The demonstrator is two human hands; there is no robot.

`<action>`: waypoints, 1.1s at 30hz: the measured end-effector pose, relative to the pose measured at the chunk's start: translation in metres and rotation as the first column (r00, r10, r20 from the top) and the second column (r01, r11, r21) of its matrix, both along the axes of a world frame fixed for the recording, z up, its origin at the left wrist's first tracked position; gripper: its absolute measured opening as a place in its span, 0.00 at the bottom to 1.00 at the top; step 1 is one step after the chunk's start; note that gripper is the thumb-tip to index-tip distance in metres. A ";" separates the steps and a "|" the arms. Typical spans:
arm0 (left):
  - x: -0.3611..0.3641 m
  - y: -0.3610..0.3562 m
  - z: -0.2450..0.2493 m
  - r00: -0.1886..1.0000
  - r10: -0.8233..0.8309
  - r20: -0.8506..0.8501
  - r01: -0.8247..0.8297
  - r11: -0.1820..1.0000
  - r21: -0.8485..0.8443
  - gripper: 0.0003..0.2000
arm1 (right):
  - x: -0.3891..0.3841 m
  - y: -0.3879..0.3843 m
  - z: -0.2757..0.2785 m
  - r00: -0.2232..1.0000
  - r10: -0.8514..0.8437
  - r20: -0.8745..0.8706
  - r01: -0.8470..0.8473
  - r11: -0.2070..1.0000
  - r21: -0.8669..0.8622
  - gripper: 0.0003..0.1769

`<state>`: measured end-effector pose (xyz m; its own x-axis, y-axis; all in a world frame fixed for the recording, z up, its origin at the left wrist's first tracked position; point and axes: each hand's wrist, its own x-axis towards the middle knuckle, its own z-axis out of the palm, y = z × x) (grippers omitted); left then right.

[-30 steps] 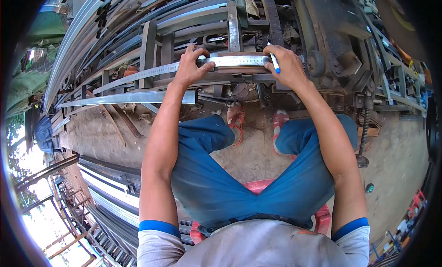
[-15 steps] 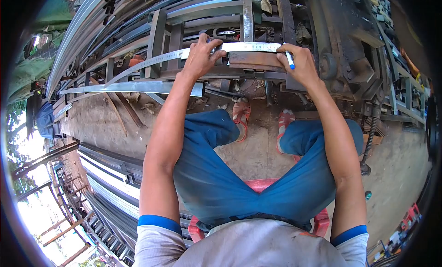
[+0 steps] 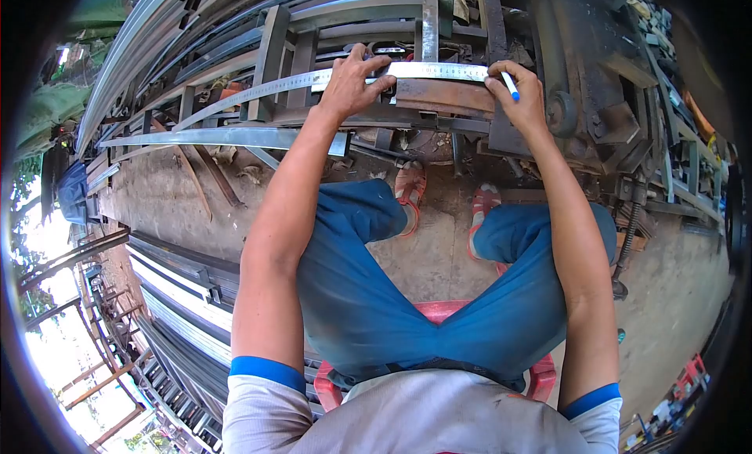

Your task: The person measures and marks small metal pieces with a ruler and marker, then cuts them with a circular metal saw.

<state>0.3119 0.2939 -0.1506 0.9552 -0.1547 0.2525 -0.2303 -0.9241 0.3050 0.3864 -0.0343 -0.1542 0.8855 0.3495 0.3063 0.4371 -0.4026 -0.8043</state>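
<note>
A long steel ruler (image 3: 436,71) with printed marks stretches across the metal frame, its left part curving down and away. My left hand (image 3: 354,83) grips the ruler near its middle, with thumb and forefinger on either edge. At the ruler's right end, my right hand (image 3: 518,98) pinches the edge. A white marker pen with a blue tip (image 3: 510,86) is also held in that hand, its blue end pointing down toward me. Just below the ruler sits a rusty brown steel piece (image 3: 445,95). Whether a separate bright strip lies under the ruler is hard to make out.
A flat shiny metal bar (image 3: 235,140) lies left of my left forearm. Long steel profiles (image 3: 141,54) are piled at upper left, and more bars (image 3: 184,297) lie lower left. A small wheel (image 3: 560,113) stands right of my right hand. I sit on a red stool (image 3: 542,378).
Both hands and the ruler have shifted slightly to the right and upward in view. My left thumb and forefinger have spread a little. The marker pen stays in my right hand.
</note>
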 end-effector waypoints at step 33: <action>0.005 0.002 -0.004 0.997 -0.030 0.074 0.026 0.998 0.060 0.22 | 0.003 0.005 0.015 0.988 -0.094 -0.121 0.070 0.979 -0.189 0.11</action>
<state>0.3165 0.2962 -0.1546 0.9290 -0.1982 0.3126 -0.2766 -0.9329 0.2307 0.3896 -0.0288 -0.1395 0.9412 0.3137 0.1252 0.2940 -0.5787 -0.7607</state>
